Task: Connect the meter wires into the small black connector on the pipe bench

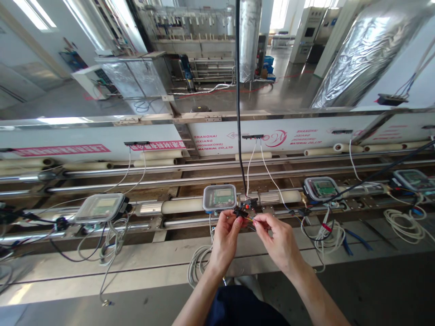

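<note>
Between thumb and fingers, my left hand [225, 237] pinches a small black connector [240, 213]. Just to its right, my right hand [277, 237] is closed on a thin yellow wire [250, 218] that runs towards the connector. Whether the wire sits inside the connector I cannot tell. Right behind my fingertips are a dark fitting with a small orange-red part [249, 205] and a black cable [239, 113] hanging from above. A clear-lidded box with a green circuit board [219, 198] stands beyond my left hand.
Similar boxes sit at left [100, 207] and right [321, 189] along metal rails [112, 184]. Coiled grey cables [199, 262] lie on the front ledge. Blue-handled pliers [356, 240] rest at right. White wires [270, 172] hang from a black strip on the back panel [210, 140].
</note>
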{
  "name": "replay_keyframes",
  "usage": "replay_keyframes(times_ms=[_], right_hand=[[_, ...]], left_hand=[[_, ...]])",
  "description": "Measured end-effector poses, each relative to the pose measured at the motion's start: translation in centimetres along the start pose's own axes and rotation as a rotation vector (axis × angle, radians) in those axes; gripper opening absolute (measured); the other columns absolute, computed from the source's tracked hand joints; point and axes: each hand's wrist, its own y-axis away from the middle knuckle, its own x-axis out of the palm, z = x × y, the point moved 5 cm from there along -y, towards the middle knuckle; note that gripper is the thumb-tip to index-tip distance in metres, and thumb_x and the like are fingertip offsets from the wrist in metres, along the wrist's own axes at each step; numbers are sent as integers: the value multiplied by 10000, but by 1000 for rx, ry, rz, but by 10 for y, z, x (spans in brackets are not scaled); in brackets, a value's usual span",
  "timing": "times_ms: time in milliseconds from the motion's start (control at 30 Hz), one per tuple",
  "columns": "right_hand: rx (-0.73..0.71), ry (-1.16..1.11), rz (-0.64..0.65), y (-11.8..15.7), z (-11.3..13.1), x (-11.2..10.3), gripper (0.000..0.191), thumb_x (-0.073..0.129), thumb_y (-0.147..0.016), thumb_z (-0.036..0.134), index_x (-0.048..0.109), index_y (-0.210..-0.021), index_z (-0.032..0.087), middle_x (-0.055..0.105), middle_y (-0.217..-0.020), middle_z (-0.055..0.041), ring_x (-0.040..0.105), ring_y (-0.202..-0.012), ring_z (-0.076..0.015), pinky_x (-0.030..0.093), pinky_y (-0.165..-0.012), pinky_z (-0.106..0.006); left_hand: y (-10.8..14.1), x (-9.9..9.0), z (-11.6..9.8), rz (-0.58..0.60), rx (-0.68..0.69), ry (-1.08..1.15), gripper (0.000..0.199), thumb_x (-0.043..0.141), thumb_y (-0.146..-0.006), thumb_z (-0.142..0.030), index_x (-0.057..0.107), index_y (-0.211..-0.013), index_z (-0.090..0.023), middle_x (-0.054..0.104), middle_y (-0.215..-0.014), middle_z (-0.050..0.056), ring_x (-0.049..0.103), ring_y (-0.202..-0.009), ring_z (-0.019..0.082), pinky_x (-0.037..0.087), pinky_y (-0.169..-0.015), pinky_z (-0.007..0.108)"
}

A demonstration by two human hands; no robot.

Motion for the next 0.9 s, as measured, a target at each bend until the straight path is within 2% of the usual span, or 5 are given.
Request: replay_keyframes(times_ms=[300, 533, 800, 900], right_hand=[[-46, 30, -42, 2, 4, -1, 68, 517, -859, 197, 584, -862, 183, 663, -764, -8, 602, -637, -88, 452, -623, -179], [-75, 89, -86, 2, 5, -2, 57, 524, -856, 187, 580, -854, 177, 634, -719, 9, 562, -588, -76, 436, -605, -177], [-150, 145, -116, 2, 15, -3, 79, 512, -856, 172, 574, -808, 165, 596, -642, 7, 548, -540, -82, 421, -555, -186], [-126, 147, -102, 2, 14, -2, 95, 496, -863, 184, 574, -810, 175, 610, -650, 1, 563, -548, -93, 431, -557, -194]], left_hand=[[3, -2, -1, -115, 12, -113, 237, 622, -817, -292, 434, -888, -167, 682, -799, 34, 659, -764, 171, 518, -752, 293], [5, 1, -2, -130, -4, -128, 263, 641, -790, -312, 425, -856, -177, 692, -808, 43, 666, -769, 173, 520, -746, 272], [5, 2, -1, -123, 5, -163, 258, 629, -802, -322, 420, -866, -185, 695, -818, 46, 668, -762, 187, 521, -743, 298], [5, 3, -3, -111, 10, -201, 246, 613, -816, -326, 415, -868, -191, 691, -822, 43, 661, -771, 179, 510, -732, 281]])
